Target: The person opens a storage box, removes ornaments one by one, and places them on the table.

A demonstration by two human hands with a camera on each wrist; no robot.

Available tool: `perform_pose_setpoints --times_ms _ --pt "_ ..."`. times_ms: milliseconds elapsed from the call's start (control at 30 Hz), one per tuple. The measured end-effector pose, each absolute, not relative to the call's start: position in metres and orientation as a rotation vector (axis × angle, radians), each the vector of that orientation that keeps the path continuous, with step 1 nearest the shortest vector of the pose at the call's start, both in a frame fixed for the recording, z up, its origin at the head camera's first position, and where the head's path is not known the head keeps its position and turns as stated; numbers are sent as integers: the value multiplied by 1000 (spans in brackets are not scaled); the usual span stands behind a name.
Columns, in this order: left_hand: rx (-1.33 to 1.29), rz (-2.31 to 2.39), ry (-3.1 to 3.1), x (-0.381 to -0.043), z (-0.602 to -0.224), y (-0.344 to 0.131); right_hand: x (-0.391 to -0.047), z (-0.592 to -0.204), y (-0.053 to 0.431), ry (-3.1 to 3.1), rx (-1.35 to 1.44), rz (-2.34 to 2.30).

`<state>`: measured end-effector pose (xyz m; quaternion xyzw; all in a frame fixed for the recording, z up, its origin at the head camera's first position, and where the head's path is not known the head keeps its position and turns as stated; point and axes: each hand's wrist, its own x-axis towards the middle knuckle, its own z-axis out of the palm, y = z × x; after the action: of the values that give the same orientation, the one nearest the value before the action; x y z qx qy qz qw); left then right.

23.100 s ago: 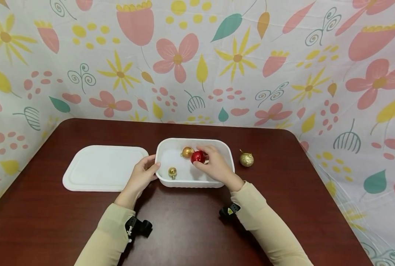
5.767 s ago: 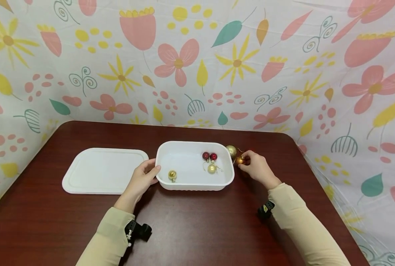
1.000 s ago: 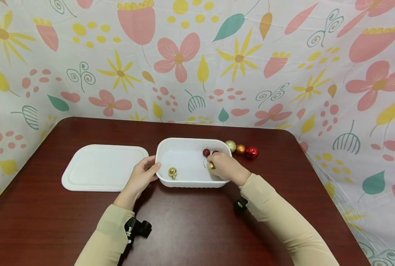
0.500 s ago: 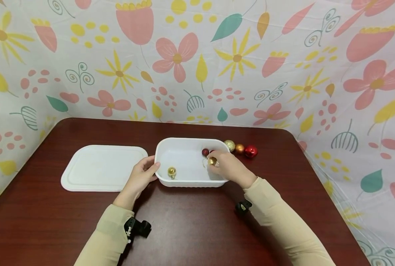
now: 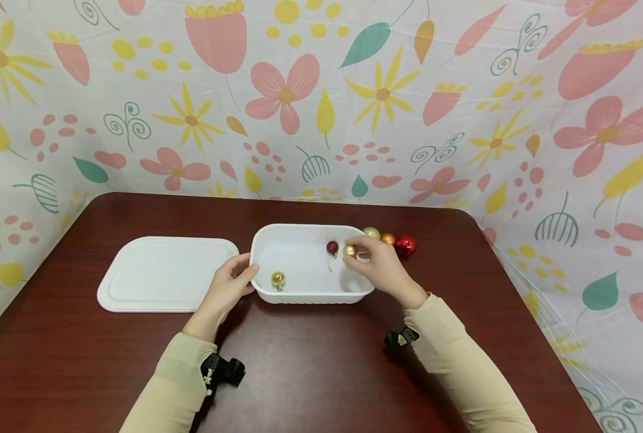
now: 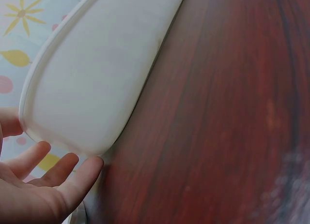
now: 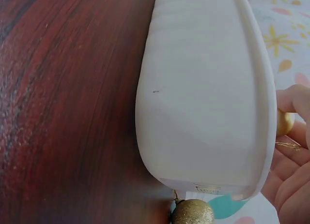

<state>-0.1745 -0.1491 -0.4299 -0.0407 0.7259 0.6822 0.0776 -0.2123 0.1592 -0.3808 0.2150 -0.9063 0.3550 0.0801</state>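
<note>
A white rectangular container sits on the table. My left hand holds its left end, thumb at the rim and fingertips against the outer wall in the left wrist view. My right hand pinches a small gold Christmas bauble between thumb and fingers, over the container's right side; its gold thread shows in the right wrist view. Inside lie a dark red bauble and, front left, a shiny gold bauble. The brighter red small bauble seen earlier is hidden behind my right hand.
A white lid lies flat to the left. Beyond the container's right end, a glittery gold bauble, an orange-gold bauble and a large red bauble form a row. A flower-patterned cloth hangs behind the table.
Over the last second my right hand has raised the gold bauble and shifted slightly to the right. Earlier, the large red and orange-gold baubles went from container to table. My left hand stays put.
</note>
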Motion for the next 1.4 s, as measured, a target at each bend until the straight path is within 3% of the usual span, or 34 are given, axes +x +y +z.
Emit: perform_pose_setpoints --times_ms 933,1200,1400 --pt "-130 2029 2182 -175 -428 -150 -208 -371 182 -2595 522 1307" --pt "-126 2032 2174 -174 -428 -150 -187 -346 177 -2612 433 1277" --pt "-128 2030 2174 -173 -427 -149 -194 -363 190 -2557 413 1334"
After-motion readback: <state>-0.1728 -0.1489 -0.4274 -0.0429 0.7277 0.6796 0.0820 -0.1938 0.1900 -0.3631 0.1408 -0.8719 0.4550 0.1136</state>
